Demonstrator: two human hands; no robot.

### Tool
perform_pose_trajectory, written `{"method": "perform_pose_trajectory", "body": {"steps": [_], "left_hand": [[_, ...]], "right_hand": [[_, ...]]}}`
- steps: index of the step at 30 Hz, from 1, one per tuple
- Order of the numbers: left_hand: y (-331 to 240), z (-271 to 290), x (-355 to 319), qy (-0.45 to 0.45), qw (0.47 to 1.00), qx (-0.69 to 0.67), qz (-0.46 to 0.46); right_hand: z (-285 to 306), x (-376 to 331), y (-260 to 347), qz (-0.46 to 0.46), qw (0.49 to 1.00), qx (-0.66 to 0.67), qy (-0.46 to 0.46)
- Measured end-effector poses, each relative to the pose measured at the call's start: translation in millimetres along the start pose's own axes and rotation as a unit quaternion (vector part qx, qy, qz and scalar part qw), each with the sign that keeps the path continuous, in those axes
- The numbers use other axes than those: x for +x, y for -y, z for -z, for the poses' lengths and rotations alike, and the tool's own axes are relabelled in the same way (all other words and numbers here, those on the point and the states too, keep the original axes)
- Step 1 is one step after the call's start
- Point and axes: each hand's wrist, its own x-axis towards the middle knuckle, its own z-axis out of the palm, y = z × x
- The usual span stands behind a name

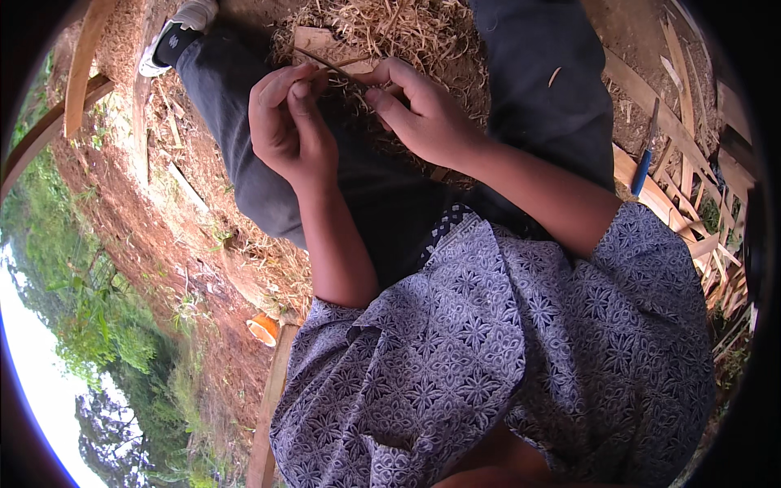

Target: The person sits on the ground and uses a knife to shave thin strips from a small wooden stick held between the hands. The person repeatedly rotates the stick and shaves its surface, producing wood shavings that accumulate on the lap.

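My left hand is closed, its thumb and fingers pinching a thin brown wooden stick that sticks out toward the right. Opposite it, my right hand is closed on a dark, narrow strip, which slants up and left across the stick. Whether this strip is a blade or another piece of wood I cannot tell. Both hands are held between my legs, above a pile of pale wood shavings. A flat pale wood piece lies among the shavings just beyond my left fingertips.
On the right, a blue-handled knife rests by split wood strips and offcuts. Long wooden slats stand at the upper left. An orange cup-like object lies on the reddish soil, with green bushes beyond.
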Motion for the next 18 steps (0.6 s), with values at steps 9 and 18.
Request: {"method": "perform_pose_trajectory", "body": {"steps": [9,18], "left_hand": [[0.9,-0.1,-0.7,-0.003,1.000,0.028,-0.007],[0.9,0.6,0.4,0.010,0.998,0.046,-0.033]], "right_hand": [[-4.9,5.8,-8.6,-0.062,0.996,-0.044,-0.035],[9.9,4.2,8.4,-0.045,0.999,-0.021,0.004]]}}
